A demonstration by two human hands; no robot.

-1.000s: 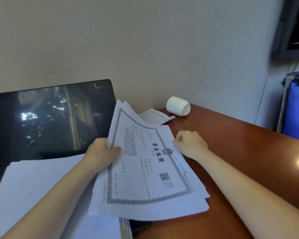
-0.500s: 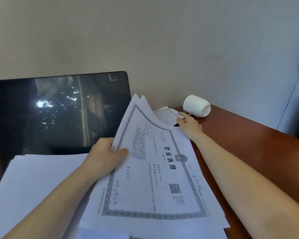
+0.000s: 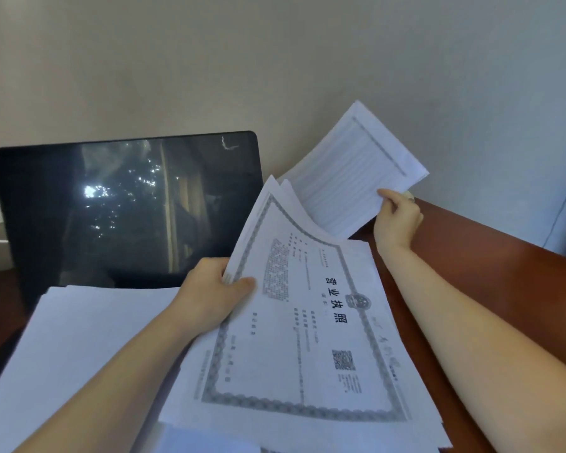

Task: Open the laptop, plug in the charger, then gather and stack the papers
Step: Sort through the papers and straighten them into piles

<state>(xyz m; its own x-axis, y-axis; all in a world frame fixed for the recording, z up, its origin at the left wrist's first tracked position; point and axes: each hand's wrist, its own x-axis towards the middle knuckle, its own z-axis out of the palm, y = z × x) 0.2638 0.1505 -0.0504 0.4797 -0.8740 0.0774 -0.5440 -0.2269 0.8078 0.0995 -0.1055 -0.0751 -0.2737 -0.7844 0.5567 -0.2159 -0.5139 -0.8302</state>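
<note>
The left hand (image 3: pixel 209 289) grips a sheaf of papers (image 3: pixel 366 371) at its left edge, with the thumb pressed on the uppermost sheet and the fingers hidden beneath. That top sheet (image 3: pixel 307 322) is a bordered printed form with large black characters and a square code near its lower right corner. The sheaf is not squared: edges of the lower sheets show past the top sheet at the far corner and along the right and near sides. The right hand (image 3: pixel 397 220) is well apart from the left hand, beyond it and to its right. It pinches the lower edge of the lifted sheets (image 3: pixel 350 178), which are held clear of the tabletop (image 3: pixel 487 273) and tilted up towards the wall (image 3: pixel 275 60). More than one edge shows there, but the count cannot be told. The near corner of the lifted sheets passes behind the far corner of the sheaf, and whether they touch cannot be told. The laptop (image 3: pixel 128 210) stands open beyond and to the left of the left hand, its screen dark and showing only reflections. Blank white sheets (image 3: pixel 79 348) lie under the left forearm and cover the laptop's base. The reddish-brown tabletop is bare beneath the right forearm.
</note>
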